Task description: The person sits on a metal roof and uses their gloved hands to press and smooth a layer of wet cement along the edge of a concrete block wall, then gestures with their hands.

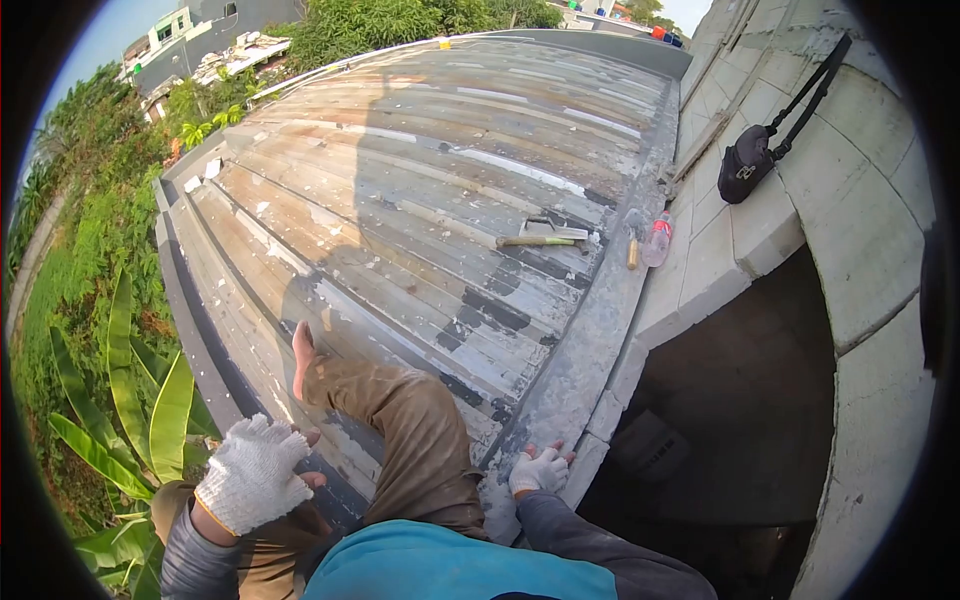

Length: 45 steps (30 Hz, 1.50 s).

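Sunlit ribbed metal roof (pixel 430 230) bordered by masonry and greenery.
Right: pale block wall (pixel 865 180) above a dark opening (pixel 740 390); left: dense foliage (pixel 110 260); far edge: trees (pixel 370 30) and a grey building (pixel 215 50) under bright sky (pixel 95 45); a broad shadow crosses the ribs.

Bare ribbed roof (pixel 450 130) lies beyond the bottle (pixel 658 240).
Just left of it, a wooden handle (pixel 633 253) blocks low passage, then a gap, then metal tools (pixel 545 234); a black bag (pixel 744 166) obstructs farther right, and a dark opening (pixel 730 390) interrupts nearer.
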### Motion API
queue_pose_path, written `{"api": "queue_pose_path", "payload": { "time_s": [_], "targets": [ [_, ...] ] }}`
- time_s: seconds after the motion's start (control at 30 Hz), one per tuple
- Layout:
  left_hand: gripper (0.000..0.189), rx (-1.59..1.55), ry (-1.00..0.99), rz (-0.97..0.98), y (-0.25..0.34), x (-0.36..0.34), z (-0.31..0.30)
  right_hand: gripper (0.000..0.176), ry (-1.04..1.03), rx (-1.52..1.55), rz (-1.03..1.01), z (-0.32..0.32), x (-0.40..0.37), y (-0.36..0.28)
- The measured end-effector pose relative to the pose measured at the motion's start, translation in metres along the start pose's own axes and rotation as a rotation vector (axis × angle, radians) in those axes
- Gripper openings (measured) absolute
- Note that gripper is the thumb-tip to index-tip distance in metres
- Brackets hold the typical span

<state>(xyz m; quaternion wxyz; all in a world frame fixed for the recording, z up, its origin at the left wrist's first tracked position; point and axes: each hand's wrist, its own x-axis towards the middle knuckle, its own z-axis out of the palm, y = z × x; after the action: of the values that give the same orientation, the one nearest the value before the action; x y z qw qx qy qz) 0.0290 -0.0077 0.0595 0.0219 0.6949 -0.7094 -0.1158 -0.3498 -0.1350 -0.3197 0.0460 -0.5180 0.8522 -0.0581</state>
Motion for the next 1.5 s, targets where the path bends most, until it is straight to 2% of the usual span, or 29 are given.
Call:
{"api": "queue_pose_path", "payload": {
  "time_s": [0.07,0.13,0.27,0.33,0.47,0.53,0.67,0.83,0.93,1.07,1.13,1.2,1.37,1.5],
  "targets": [
    [0.055,-0.008,0.038,0.027,-0.001,-0.003,0.000,0.077,0.061,-0.019,-0.005,0.003,0.002,-0.001],
    [0.055,-0.013,0.073,0.055,-0.002,-0.004,0.000,0.077,-0.040,-0.023,0.037,-0.002,0.001,-0.002],
    [0.057,0.008,0.103,0.076,-0.004,-0.008,0.002,0.077,0.011,-0.026,0.024,0.004,0.002,0.000],
    [0.057,0.003,0.106,0.075,-0.004,-0.010,0.003,0.076,-0.050,-0.021,0.051,-0.004,0.001,-0.004],
    [0.058,-0.014,0.130,0.105,-0.006,-0.013,0.002,0.077,0.017,-0.002,0.028,0.006,0.003,0.000],
    [0.059,-0.016,0.142,0.126,-0.006,-0.013,0.001,0.077,-0.086,0.025,0.056,-0.011,0.000,-0.006],
    [0.061,-0.028,0.147,0.160,-0.008,-0.010,0.000,0.077,-0.096,0.032,0.079,-0.025,-0.002,-0.013],
    [0.052,-0.044,0.139,0.174,-0.009,-0.009,0.001,0.078,-0.115,0.050,0.079,-0.028,-0.003,-0.011],
    [0.052,-0.031,0.119,0.166,-0.008,-0.009,0.001,0.079,-0.015,0.039,0.048,-0.011,-0.001,-0.005],
    [0.052,-0.055,0.143,0.212,-0.017,-0.010,0.011,0.077,-0.067,0.034,0.072,-0.032,-0.004,-0.011],
    [0.050,-0.059,0.117,0.156,-0.012,-0.008,0.009,0.078,-0.225,0.068,0.106,-0.049,-0.003,-0.014],
    [0.049,-0.043,0.140,0.169,-0.011,-0.008,0.013,0.077,-0.241,0.066,0.102,-0.041,-0.001,-0.010],
    [0.049,-0.019,0.183,0.213,-0.015,-0.007,0.019,0.077,-0.127,0.073,0.061,-0.022,0.001,-0.004],
    [0.052,-0.020,0.189,0.232,-0.013,-0.005,0.019,0.078,-0.200,0.075,0.090,-0.035,0.000,-0.008]
  ]
}}
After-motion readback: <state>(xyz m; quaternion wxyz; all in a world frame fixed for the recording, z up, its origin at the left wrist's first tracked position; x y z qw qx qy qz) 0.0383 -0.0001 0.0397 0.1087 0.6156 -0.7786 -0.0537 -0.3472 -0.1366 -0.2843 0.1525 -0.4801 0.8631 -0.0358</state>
